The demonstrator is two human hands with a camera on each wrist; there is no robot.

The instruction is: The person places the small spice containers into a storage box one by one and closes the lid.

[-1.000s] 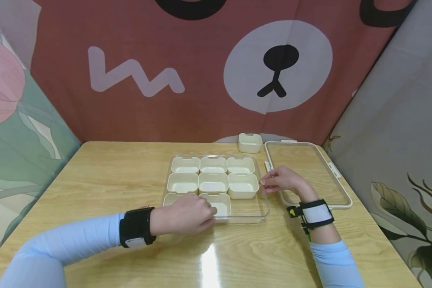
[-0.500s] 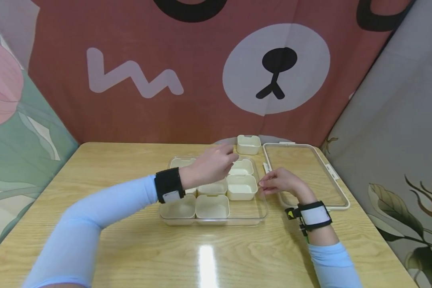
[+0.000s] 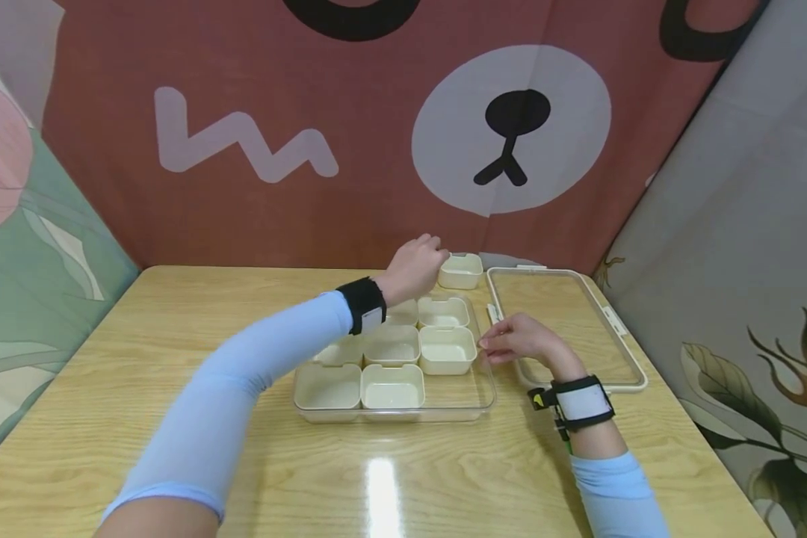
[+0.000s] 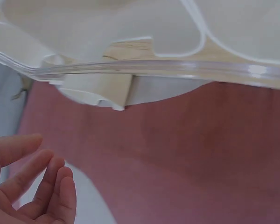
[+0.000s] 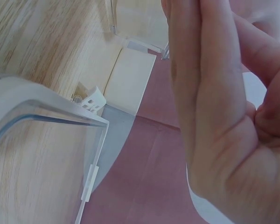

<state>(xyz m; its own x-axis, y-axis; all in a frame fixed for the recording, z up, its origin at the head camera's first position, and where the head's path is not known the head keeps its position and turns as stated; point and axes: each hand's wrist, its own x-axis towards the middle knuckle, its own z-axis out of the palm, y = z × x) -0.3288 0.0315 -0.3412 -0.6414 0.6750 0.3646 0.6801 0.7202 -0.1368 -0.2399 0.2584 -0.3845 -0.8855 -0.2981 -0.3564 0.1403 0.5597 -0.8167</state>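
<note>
My left hand (image 3: 413, 267) reaches over the back of a clear plastic tray (image 3: 487, 388). Its fingertips are by the left side of a cream cup (image 3: 460, 273) on the table's back edge. In the left wrist view the hand (image 4: 35, 186) has loosely bent fingers, nothing between them, apart from the cup (image 4: 98, 88). My right hand (image 3: 524, 340) pinches the tray's right rim; in the right wrist view its fingertips are cut off. Rows of cream cups (image 3: 447, 351) sit inside the tray; my left arm hides part of them.
A clear lid with a white frame (image 3: 635, 366) and side clips lies right of the tray, beneath my right hand. The wooden table (image 3: 208, 299) meets a bear-patterned cloth (image 3: 350, 217) at the back. Patterned cloths hang on both sides.
My left hand has moved from the tray's front middle cup, back across the tray, to beside the loose cup. My right hand has stayed at the tray's right rim.
</note>
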